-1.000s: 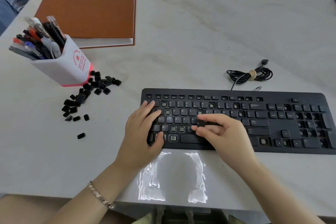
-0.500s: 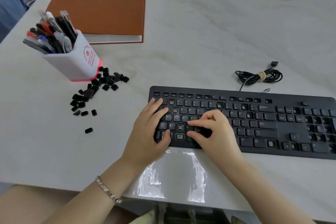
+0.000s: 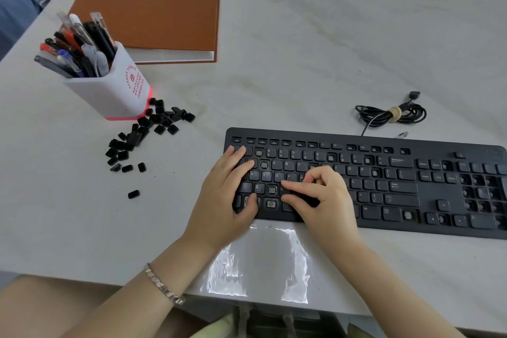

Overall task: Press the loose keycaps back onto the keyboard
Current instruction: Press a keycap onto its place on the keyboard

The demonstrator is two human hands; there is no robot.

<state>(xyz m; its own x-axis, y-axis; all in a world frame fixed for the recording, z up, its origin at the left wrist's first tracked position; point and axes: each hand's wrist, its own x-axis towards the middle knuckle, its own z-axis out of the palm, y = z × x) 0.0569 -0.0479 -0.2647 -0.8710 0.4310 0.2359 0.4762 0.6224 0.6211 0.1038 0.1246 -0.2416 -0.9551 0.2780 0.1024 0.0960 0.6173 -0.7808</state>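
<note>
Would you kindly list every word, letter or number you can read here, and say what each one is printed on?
"E", "R", "T", "A", "S", "D", "F", "Z", "C", "O", "P", "L": letter keys on the keyboard.
"3", "4", "5", "6", "7": its number row.
Wider keys' legends: too blurred.
Red print on the pen holder: too blurred to read.
Loose keycaps, brown book: nothing readable.

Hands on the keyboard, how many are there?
2. The left hand rests flat on the left end of the keyboard. The right hand is just beside it, over the lower letter rows, fingers partly curled. No other hand shows.
</note>
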